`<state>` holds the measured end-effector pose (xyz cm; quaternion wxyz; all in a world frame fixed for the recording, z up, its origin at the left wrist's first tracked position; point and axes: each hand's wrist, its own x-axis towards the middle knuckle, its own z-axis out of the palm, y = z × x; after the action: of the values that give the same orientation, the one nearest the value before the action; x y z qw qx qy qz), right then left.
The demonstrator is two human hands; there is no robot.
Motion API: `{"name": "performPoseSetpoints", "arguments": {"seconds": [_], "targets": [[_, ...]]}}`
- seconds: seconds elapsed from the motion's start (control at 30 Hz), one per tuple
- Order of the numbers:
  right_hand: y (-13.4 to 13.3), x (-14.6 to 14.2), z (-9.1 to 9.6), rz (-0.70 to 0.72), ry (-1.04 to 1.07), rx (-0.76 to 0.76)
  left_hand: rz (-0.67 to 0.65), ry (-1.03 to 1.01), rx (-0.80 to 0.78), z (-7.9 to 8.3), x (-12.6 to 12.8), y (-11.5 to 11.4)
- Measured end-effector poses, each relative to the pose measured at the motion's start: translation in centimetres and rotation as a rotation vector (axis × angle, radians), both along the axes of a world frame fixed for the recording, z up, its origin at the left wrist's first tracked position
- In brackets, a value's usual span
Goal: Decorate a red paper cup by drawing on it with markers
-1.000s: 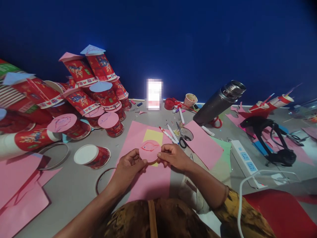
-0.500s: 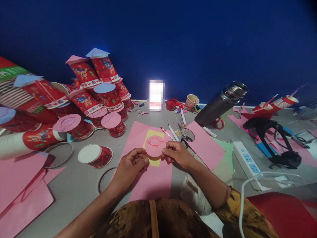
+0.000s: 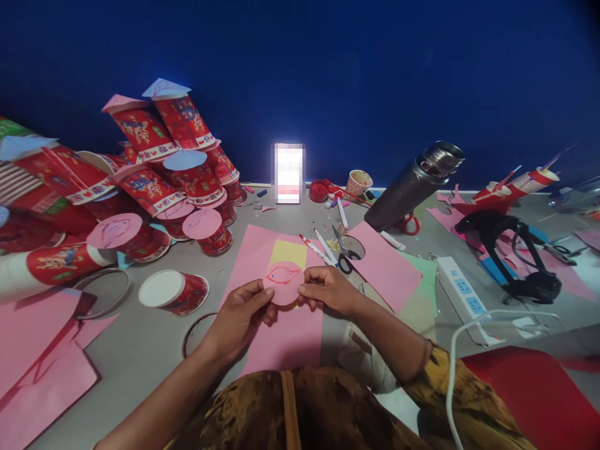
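Observation:
A pink paper disc (image 3: pixel 283 281) with a red fish-like outline drawn on it is held up between both my hands. My left hand (image 3: pixel 240 314) pinches its left lower edge. My right hand (image 3: pixel 327 289) pinches its right edge. Under the disc lie a large pink sheet (image 3: pixel 281 337) and a yellow sheet (image 3: pixel 288 252) on the grey table. A red paper cup (image 3: pixel 173 292) lies on its side to the left of my left hand.
A heap of red cups with paper lids (image 3: pixel 154 181) fills the left back. Pens and scissors (image 3: pixel 335 247), a dark flask (image 3: pixel 412 186), a white power strip (image 3: pixel 462 292), a black stand (image 3: pixel 515 253), pink sheets (image 3: pixel 37 350) and a red surface (image 3: pixel 529 400) surround the spot.
The disc sank slightly toward me after a small rise half a second ago. My left fingers have returned to its edge. The view shifted a little.

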<state>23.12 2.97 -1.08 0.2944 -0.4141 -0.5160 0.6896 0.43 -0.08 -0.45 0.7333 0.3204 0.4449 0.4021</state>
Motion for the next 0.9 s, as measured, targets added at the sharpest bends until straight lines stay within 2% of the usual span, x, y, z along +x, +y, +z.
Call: {"name": "performPoseSetpoints", "arguments": {"seconds": [0.17,0.57,0.9], "targets": [[0.0,-0.13,0.14,0.028,-0.007,-0.009,-0.014,-0.021,-0.031,0.02,-0.02,-0.07],[-0.21,-0.46,0.38,0.116,0.017,-0.033,-0.158,-0.203,-0.205,0.12,0.2,-0.32],[-0.33,-0.82,0.33,0.09,0.022,-0.027,-0.166,-0.212,-0.199,0.38,0.39,-0.59]]}}
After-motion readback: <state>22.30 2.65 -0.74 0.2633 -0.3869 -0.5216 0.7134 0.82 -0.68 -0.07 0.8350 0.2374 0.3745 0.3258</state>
